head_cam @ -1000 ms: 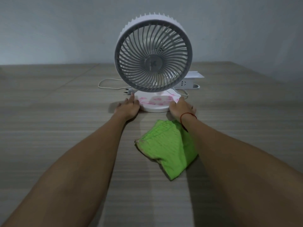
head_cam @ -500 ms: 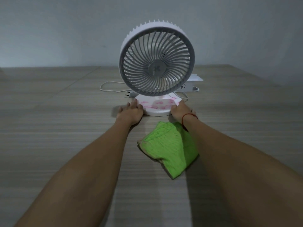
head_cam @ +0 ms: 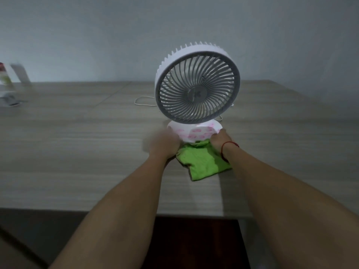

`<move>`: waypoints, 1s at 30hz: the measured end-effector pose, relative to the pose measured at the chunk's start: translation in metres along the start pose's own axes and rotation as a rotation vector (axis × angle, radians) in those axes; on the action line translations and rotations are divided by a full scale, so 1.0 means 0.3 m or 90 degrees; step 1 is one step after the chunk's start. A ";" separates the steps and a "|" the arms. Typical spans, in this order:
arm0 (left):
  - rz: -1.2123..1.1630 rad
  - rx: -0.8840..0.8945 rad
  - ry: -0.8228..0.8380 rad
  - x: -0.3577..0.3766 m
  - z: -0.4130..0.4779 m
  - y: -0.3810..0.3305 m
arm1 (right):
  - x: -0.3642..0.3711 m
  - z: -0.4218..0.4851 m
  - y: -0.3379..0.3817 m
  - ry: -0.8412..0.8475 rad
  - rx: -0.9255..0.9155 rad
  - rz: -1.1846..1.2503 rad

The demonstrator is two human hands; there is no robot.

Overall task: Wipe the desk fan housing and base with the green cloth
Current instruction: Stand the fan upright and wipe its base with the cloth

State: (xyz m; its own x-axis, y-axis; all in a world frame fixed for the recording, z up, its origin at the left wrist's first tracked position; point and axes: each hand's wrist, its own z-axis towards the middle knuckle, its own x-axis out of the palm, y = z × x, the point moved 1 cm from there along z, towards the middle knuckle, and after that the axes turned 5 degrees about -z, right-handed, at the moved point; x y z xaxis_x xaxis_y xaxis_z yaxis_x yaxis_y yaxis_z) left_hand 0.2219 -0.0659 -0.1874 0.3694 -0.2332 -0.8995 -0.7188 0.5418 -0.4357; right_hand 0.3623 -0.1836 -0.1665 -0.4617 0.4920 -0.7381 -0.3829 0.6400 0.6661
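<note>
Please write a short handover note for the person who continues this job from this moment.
Left hand: blurred, at the left edge of the white round fan base; grip unclear.
Right hand: at the base's right edge, resting on the green cloth.
The white desk fan with grey grille stands upright on the wooden desk; the cloth lies crumpled against the base front.
Done: no wiping visible.
Left: wipe housing and base.

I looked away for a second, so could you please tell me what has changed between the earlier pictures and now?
The fan has been pulled toward the person; its base now meets the far edge of the green cloth, where a gap showed before. The left hand and right hand stay on either side of the base. The cloth remains flat on the desk, ungrasped.
</note>
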 end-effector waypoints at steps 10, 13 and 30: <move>-0.036 -0.008 -0.007 -0.020 -0.268 -0.018 | -0.017 -0.249 -0.085 -0.026 0.021 0.018; -0.093 -0.022 -0.016 -0.032 -0.339 -0.027 | -0.040 -0.303 -0.090 -0.016 0.026 0.051; -0.087 0.008 -0.007 -0.049 -0.571 -0.126 | -0.154 -0.505 -0.149 0.061 -0.084 -0.083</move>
State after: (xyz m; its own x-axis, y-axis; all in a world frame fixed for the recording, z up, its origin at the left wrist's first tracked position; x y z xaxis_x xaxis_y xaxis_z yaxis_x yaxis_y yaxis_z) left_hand 0.1429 -0.2212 -0.1632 0.4698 -0.2975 -0.8311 -0.6538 0.5154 -0.5540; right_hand 0.2794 -0.3244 -0.1460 -0.4732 0.3470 -0.8097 -0.5430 0.6089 0.5783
